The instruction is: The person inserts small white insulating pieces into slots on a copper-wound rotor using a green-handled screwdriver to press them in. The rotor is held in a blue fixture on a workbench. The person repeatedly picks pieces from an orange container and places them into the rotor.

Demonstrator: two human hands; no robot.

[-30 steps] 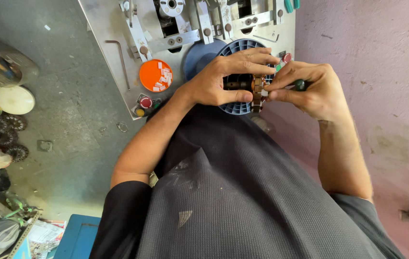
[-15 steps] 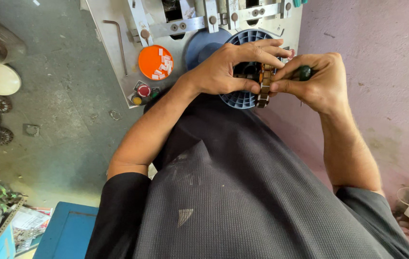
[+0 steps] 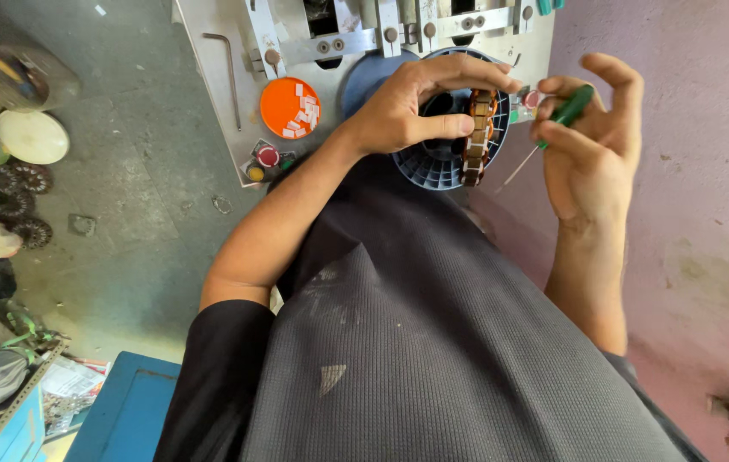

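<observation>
Since the earlier frame our right hand [image 3: 591, 141] has drawn away from the wound stator core [image 3: 477, 137]; the two hands, which were pressed together over the part, now stand apart, and the tool tip no longer touches the windings.

The one stator core, a ring with copper-coloured coils, is seen edge-on in front of the one dark blue plastic spool [image 3: 433, 167]. Our left hand [image 3: 407, 111] holds it: the fingers curl over the top edge and the thumb presses the near face, so the grip is closed around the ring.

Our right hand holds one green-handled pick [image 3: 563, 115], its thin metal shaft pointing down and left toward the core. Thumb and forefinger pinch the handle; the other fingers are spread loosely open.

Behind the spool stands one grey metal winding fixture [image 3: 227, 94] with bolted brackets. On its plate we count one round orange lid [image 3: 289, 107] carrying small white paper slips, one hex key [image 3: 229, 77] and two small push buttons, one red [image 3: 268, 156] and one yellow [image 3: 255, 174].

On the concrete floor to the left lie one white disc [image 3: 31, 137] and three dark toothed rings [image 3: 18, 201]. One blue box [image 3: 129, 411] sits at the lower left.
</observation>
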